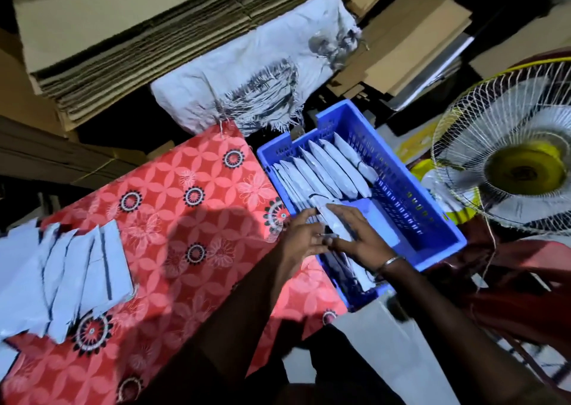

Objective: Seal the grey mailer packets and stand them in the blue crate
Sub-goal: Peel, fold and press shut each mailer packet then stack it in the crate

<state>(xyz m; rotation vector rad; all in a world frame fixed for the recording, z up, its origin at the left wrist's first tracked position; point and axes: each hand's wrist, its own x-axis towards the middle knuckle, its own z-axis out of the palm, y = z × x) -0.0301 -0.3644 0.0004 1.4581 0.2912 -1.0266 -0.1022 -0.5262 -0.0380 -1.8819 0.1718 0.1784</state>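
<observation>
The blue crate (pixel 417 207) stands to the right of the red flowered table (pixel 173 219). Several grey mailer packets (pixel 327 169) stand on edge in a row inside it. Both my hands reach over the crate's near left corner. My left hand (pixel 301 234) and my right hand (pixel 355 234) hold one grey packet (pixel 335 224) between them, its lower part hidden by my fingers. A fanned pile of flat grey mailers (pixel 71 268) lies at the table's left edge.
A table fan (pixel 519 169) with a yellow hub stands right of the crate. A white woven sack (pixel 262 64) and stacks of flattened cardboard (pixel 129 34) lie behind the table. A white bag (pixel 383 343) sits near my lap.
</observation>
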